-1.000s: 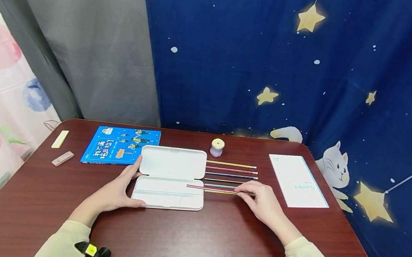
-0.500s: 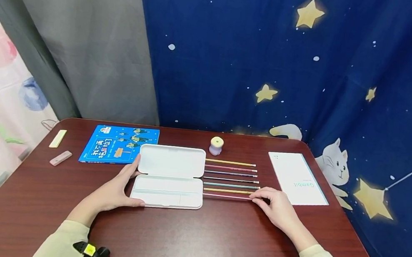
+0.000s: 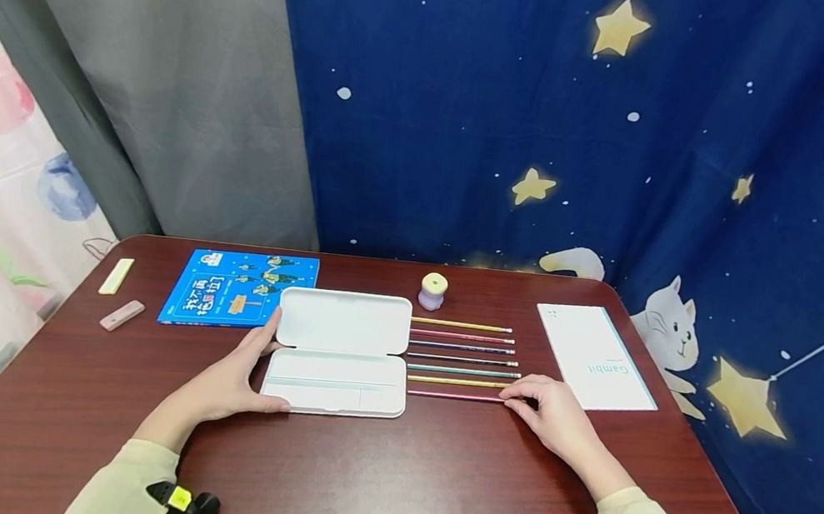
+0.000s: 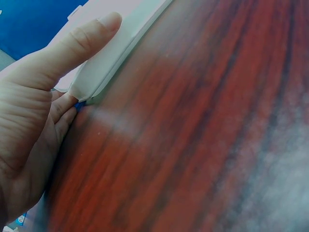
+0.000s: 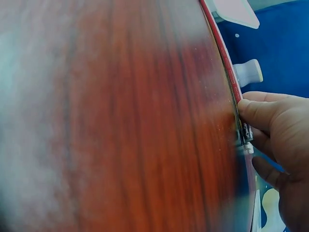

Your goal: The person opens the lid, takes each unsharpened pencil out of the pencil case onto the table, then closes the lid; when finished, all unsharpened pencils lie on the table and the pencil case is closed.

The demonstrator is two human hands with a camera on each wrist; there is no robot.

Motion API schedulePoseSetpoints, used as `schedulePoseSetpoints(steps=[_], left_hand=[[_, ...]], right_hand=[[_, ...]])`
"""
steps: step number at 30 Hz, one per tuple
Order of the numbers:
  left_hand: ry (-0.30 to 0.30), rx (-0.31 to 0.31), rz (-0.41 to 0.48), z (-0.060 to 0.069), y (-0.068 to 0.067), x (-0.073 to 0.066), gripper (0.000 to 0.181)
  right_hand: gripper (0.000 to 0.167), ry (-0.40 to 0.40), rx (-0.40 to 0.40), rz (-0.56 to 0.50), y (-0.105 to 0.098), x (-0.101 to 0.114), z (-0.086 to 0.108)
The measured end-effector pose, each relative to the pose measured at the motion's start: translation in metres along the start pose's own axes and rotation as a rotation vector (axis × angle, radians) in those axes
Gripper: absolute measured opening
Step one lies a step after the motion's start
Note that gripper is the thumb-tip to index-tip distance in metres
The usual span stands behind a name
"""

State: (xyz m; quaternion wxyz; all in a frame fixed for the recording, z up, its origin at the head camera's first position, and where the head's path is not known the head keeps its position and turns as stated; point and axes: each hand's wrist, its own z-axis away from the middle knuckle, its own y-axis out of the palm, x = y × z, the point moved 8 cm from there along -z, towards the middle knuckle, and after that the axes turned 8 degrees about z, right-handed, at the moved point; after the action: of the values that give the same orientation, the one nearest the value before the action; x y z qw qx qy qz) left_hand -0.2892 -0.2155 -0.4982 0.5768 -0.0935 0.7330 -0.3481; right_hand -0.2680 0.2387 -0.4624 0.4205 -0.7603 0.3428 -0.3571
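A white pencil case (image 3: 343,323) lies open on the table, its lid folded back. My left hand (image 3: 237,377) grips its left side, the thumb on the near edge and the fingers farther back; the left wrist view shows the thumb over the white rim (image 4: 108,60). To the right of the case, my right hand (image 3: 550,410) pinches the eraser end of a red pencil (image 3: 453,395), seen also in the right wrist view as a red shaft (image 5: 227,60). This pencil is nearest me in a row of several roughly parallel pencils, including a yellow pencil (image 3: 461,325) at the back.
A blue book (image 3: 227,292) lies behind the case on the left. Two small blocks, one cream (image 3: 116,276) and one pink (image 3: 122,316), sit at the far left. Behind the pencils stands a yellow-and-purple spool-shaped object (image 3: 433,291). A white booklet (image 3: 597,359) lies on the right.
My right hand has moved right and towards me with the red pencil, from over the case to the near side of the row. The left hand stays on the case.
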Motion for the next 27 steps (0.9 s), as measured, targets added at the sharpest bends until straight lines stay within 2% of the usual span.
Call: schedulePoseSetpoints(steps=[3,18,27], left_hand=[[-0.002,0.002,-0.004,0.0,0.0,0.0,0.14],[0.003,0.002,0.0,0.0,-0.001,-0.002,0.141],[-0.008,0.004,0.016,0.001,-0.001,-0.003,0.14]], right_hand=[[0.021,-0.023,0.003,0.027,0.001,0.002,0.0],[0.021,-0.019,0.02,0.068,0.003,0.001,-0.001],[0.026,-0.027,-0.025,0.024,-0.009,0.009,-0.007]])
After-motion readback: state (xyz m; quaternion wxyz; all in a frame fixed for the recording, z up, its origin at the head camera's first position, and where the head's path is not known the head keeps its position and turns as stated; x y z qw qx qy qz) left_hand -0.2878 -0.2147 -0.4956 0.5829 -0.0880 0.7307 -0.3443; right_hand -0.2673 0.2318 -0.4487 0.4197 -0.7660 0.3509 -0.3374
